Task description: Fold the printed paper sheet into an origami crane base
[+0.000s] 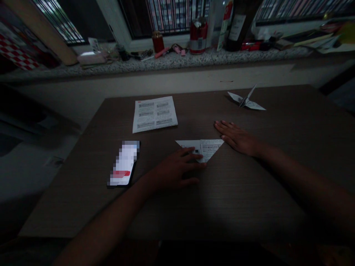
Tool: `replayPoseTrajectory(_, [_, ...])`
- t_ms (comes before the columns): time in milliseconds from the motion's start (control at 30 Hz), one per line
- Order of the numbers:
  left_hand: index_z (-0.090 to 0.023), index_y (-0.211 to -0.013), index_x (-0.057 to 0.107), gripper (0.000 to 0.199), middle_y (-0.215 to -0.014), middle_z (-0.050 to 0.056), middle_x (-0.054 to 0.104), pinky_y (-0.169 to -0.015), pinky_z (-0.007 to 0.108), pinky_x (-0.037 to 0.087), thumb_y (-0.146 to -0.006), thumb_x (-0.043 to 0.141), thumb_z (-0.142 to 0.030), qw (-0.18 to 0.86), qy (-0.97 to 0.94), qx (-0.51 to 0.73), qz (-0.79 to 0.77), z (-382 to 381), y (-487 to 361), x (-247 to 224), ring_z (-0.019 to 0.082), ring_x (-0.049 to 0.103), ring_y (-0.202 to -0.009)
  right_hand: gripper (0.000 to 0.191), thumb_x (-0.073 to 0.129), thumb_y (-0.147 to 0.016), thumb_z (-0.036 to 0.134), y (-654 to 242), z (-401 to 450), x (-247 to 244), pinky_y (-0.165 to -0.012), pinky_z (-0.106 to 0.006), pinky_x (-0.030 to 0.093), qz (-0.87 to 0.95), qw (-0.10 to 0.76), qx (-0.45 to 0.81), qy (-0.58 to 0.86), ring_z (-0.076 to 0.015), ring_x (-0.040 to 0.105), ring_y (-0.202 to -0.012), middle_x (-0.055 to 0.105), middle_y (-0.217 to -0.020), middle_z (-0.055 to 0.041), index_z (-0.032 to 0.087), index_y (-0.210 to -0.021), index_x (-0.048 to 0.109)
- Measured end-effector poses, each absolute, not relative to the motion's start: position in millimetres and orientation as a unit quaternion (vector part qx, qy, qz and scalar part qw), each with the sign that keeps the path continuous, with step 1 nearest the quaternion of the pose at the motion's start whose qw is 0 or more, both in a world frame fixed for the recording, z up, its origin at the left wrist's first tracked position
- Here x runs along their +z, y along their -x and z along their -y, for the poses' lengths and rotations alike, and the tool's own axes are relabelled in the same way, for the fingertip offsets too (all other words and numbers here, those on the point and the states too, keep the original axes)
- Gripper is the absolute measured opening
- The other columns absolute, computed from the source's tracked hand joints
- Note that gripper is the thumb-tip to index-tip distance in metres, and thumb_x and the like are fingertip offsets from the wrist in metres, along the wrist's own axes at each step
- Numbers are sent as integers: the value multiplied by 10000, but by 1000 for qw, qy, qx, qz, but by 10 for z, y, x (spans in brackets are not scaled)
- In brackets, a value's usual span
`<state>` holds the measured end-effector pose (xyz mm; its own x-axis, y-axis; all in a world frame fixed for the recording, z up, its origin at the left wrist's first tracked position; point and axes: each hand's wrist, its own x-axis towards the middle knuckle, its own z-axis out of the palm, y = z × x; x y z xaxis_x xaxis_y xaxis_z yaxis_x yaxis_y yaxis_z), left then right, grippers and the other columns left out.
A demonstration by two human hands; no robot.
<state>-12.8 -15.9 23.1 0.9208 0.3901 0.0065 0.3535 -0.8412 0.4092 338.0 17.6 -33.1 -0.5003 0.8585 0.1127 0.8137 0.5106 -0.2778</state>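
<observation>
A sheet of printed paper folded into a triangle (211, 148) lies flat on the table, its long edge away from me and one corner towards me. My left hand (179, 168) rests over its left part, fingers spread, hiding some of the paper. At the triangle's right corner, my right hand (235, 137) lies flat on the tabletop with its fingers stretched out; the thumb is close to the paper's tip, and I cannot tell if it touches. Neither hand grips anything.
A lit phone (123, 164) lies left of my left hand on the wooden table (222, 207). Behind it is a stack of printed paper (155, 114). A folded paper crane (245, 100) stands at the back right. The stone windowsill (166, 61) holds a red can (198, 37), a jar (158, 42) and a dark bottle (238, 27).
</observation>
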Motion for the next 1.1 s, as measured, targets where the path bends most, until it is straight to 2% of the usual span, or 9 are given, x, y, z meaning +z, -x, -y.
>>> replayPoseTrajectory(300, [-291, -1459, 565, 473, -1561, 66, 513, -1232, 547, 330, -1017, 594, -458, 176, -965, 50, -190, 159, 85, 202, 335, 315, -1536, 594, 285, -1095, 446, -3369, -153, -299, -1248, -591, 253, 863, 127, 74, 483, -282, 236, -1566, 288, -1691, -114, 243, -1651, 237])
replayPoseTrajectory(400, [-268, -1432, 579, 455, -1521, 79, 550, -1239, 563, 309, -1017, 594, -453, 166, -966, 56, -188, 152, 73, 183, 340, 335, -1525, 571, 321, -1090, 422, -3352, -108, -276, -1237, -622, 251, 867, 138, 75, 473, -289, 267, -1559, 299, -1691, -93, 293, -1643, 262])
replayPoseTrajectory(500, [-252, -1445, 562, 485, -1476, 89, 587, -1260, 578, 255, -1020, 576, -485, 143, -968, 69, -196, 132, 73, 165, 339, 356, -1513, 544, 347, -1085, 349, -3327, -30, -243, -1230, -648, 239, 876, 143, 78, 454, -290, 274, -1557, 312, -1690, -68, 338, -1627, 301])
replayPoseTrajectory(667, [-238, -1496, 514, 534, -1498, 86, 574, -1282, 559, 187, -1045, 504, -522, 97, -965, 67, -233, 100, 80, 166, 319, 386, -1495, 551, 418, -1048, 197, -3260, 146, -172, -1237, -618, 256, 904, 141, 93, 393, -273, 248, -1565, 348, -1677, -46, 359, -1575, 417])
replayPoseTrajectory(800, [-252, -1516, 493, 539, -1506, 82, 569, -1265, 569, 211, -1058, 456, -534, 82, -956, 62, -276, 92, 77, 177, 311, 429, -1461, 569, 491, -1022, 174, -3156, 298, -91, -1238, -629, 253, 914, 141, 114, 363, -290, 228, -1570, 352, -1674, -37, 371, -1554, 455])
replayPoseTrajectory(933, [-230, -1481, 534, 521, -1512, 85, 564, -1251, 564, 245, -1071, 417, -529, 63, -948, 65, -307, 101, 67, 161, 316, 457, -1433, 522, 501, -1025, 178, -3001, 432, -55, -1240, -600, 282, 918, 143, 133, 346, -283, 297, -1550, 399, -1654, -42, 352, -1517, 515])
replayPoseTrajectory(1100, [-204, -1442, 568, 508, -1539, 117, 523, -1175, 533, 375, -1074, 412, -517, 47, -942, 75, -325, 130, 51, 158, 333, 475, -1409, 475, 459, -1046, 221, -2872, 488, -100, -1233, -566, 336, 913, 160, 154, 344, -266, 327, -1544, 489, -1603, -52, 304, -1508, 530])
